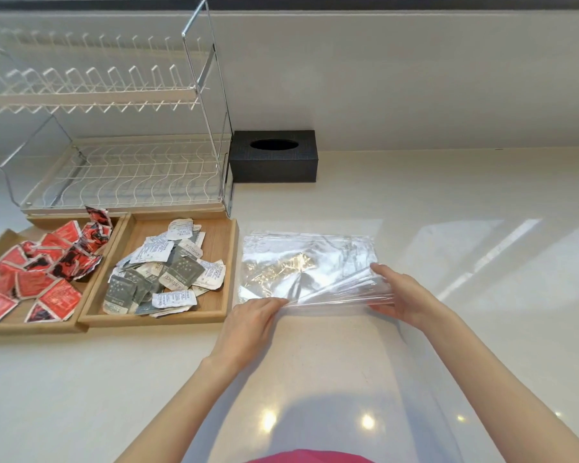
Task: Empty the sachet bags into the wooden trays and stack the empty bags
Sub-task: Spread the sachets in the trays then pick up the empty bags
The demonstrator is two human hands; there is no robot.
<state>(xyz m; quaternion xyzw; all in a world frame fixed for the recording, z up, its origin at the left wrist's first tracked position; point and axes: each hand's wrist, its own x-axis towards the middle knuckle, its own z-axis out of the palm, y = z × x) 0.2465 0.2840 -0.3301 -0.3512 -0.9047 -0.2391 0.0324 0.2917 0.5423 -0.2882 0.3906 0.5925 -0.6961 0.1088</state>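
Clear empty plastic bags (310, 265) lie flat on the white counter, right of the trays, layered on each other. My left hand (253, 320) pinches their near left corner. My right hand (396, 294) grips the near right edge, thumb on top. Two wooden trays sit at the left. The left tray (30, 327) holds several red sachets (37, 272). The right tray (228, 262) holds several grey and white sachets (168, 272).
A white wire dish rack (114, 128) stands behind the trays. A black tissue box (274, 157) sits against the back wall beside it. White counter (448, 202) stretches to the right and in front of me.
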